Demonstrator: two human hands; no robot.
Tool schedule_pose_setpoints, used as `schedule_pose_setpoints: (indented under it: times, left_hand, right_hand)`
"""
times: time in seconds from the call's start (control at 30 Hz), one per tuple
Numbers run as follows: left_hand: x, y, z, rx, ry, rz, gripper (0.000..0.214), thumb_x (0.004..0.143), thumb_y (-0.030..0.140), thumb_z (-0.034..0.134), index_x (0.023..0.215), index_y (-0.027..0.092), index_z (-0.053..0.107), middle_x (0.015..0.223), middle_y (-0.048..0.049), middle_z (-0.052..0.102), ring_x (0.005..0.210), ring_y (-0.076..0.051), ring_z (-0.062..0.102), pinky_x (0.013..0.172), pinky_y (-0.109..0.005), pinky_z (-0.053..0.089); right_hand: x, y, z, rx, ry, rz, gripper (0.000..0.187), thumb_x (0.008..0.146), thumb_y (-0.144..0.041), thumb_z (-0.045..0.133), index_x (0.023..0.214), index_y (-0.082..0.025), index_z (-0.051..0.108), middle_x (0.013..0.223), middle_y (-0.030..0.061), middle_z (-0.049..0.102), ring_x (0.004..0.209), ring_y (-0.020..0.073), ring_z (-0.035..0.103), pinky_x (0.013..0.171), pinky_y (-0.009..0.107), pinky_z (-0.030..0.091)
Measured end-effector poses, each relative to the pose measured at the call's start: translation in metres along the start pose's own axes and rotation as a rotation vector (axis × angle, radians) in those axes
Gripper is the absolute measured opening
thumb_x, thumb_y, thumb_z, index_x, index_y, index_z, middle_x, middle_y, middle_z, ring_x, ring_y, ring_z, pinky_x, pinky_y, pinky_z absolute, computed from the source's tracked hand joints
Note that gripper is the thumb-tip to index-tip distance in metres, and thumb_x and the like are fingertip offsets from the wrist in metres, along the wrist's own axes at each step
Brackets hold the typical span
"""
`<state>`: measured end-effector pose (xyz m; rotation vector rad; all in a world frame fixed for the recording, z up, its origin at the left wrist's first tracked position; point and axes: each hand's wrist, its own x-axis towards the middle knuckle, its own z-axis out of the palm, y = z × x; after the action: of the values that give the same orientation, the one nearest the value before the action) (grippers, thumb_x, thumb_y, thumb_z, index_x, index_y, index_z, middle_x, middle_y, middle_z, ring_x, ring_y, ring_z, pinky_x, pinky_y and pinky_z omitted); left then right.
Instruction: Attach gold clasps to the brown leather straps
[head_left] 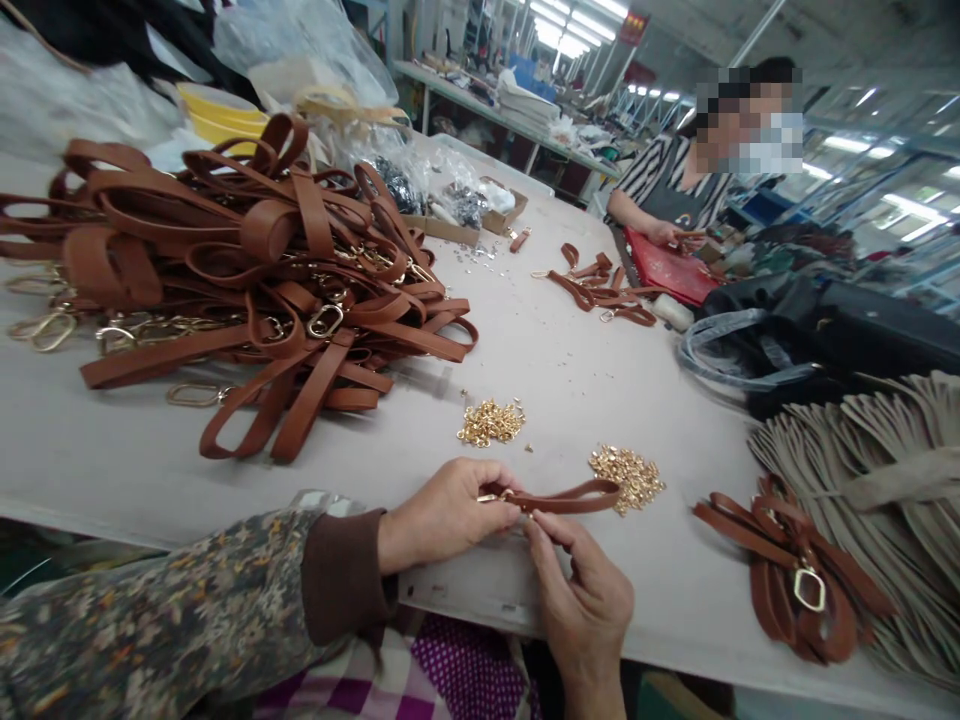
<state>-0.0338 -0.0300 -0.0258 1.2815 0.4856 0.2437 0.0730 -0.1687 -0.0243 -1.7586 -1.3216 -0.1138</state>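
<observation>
Between thumb and fingers, my left hand (450, 512) pinches the metal end of a brown leather strap (577, 497). The strap's loop points to the right, above the table edge. My right hand (583, 590) is just below the strap, thumb and forefinger pressed together at a tiny gold-coloured piece (531, 517) by its underside; its exact shape is too small to tell. Beyond my hands lie one heap of small gold metal fittings (491, 423) and, further right, another heap of gold pieces (628, 476).
A large pile of brown straps with gold clasps (247, 250) covers the table's left. A smaller strap bundle (802, 580) lies at right beside stacked grey strips (885, 500). Black bags (847, 330) stand behind. Across the table, a person (675, 190) handles a red bag (667, 268).
</observation>
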Motion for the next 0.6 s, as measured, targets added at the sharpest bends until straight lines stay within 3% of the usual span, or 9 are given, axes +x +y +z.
schedule_pose_setpoints:
  times: [0.17,0.43,0.6]
  left_hand:
    - [-0.0006,-0.0007,0.0029,0.038,0.009,0.017,0.018,0.077,0.023,0.058,0.089,0.012,0.065,0.069,0.0010,0.061,0.063,-0.012,0.054,0.060,-0.023,0.040]
    - [-0.0028,-0.0016,0.0029,0.232,0.058,0.166,0.019,0.076,0.013,0.053,0.088,0.014,0.068,0.071,0.0013,0.061,0.065,-0.011,0.052,0.059,-0.020,0.038]
    - [-0.0020,-0.0039,0.0036,0.165,-0.002,0.145,0.023,0.081,0.017,0.053,0.096,0.014,0.069,0.076,-0.0007,0.065,0.068,-0.012,0.056,0.062,-0.022,0.042]
  right_hand:
    - [0.0008,0.0024,0.0019,-0.038,-0.041,-0.102,0.016,0.089,-0.012,0.061,0.102,-0.019,0.067,0.092,0.0035,0.074,0.083,0.0124,0.070,0.078,0.020,0.054]
    - [-0.0005,0.0035,0.0018,-0.131,-0.021,-0.222,0.019,0.088,-0.007,0.061,0.104,-0.017,0.066,0.092,0.0049,0.073,0.084,0.0126,0.068,0.081,0.021,0.052]
    - [-0.0038,0.0057,0.0038,-0.112,0.025,-0.148,0.018,0.089,-0.009,0.061,0.103,-0.018,0.066,0.090,0.0036,0.072,0.082,0.0117,0.068,0.080,0.021,0.053]
